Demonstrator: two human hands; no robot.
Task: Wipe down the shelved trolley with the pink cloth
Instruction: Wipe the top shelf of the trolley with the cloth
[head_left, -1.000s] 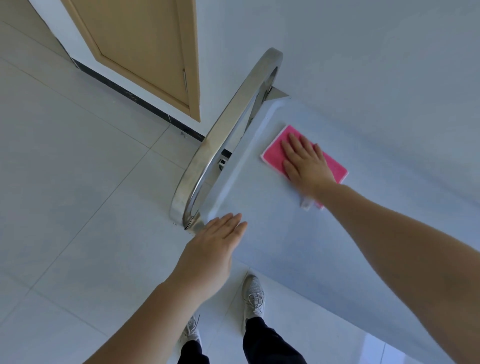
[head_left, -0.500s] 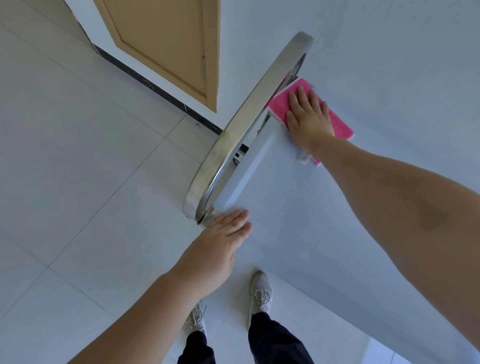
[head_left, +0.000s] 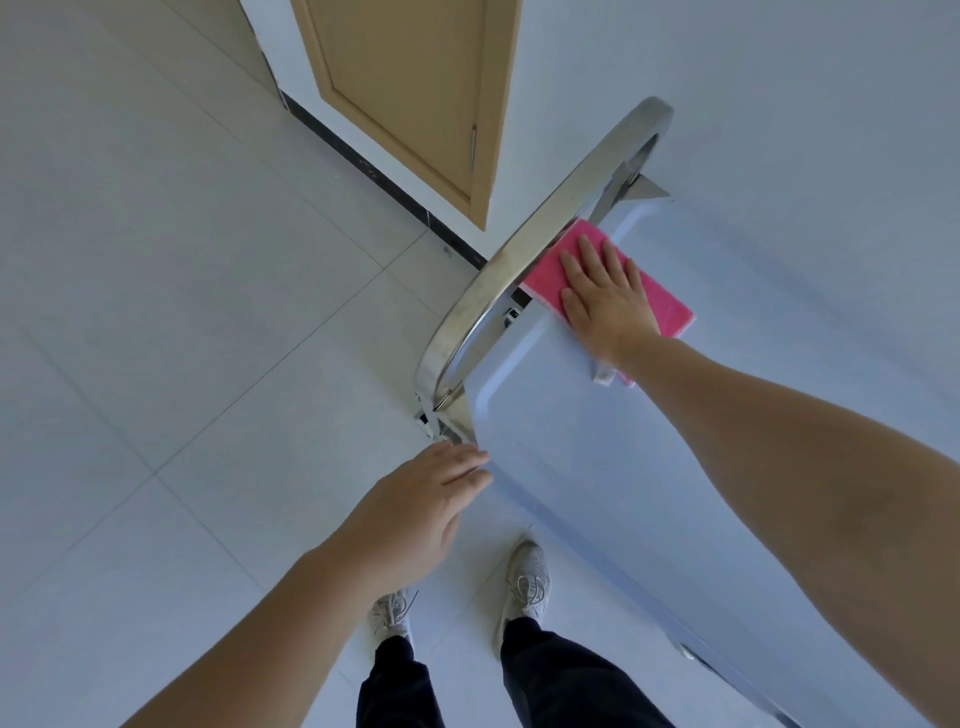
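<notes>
- One pale blue-grey plastic trolley top shelf is in view, with one curved polished steel handle bar arching over its left end.
- One flat rectangular pink cloth lies on the top shelf at the left end edge, its far corner tucked under the handle bar.
- One right hand presses flat on the pink cloth; its fingers are straight and spread, not curled round the cloth.
- One left hand hovers at the near left corner of the shelf, fingers extended and released, grasping nothing; contact with the corner cannot be determined.
- Two grey laced trainers stand on the white tiled floor.
- One tan wooden door stands beyond the handle bar.
</notes>
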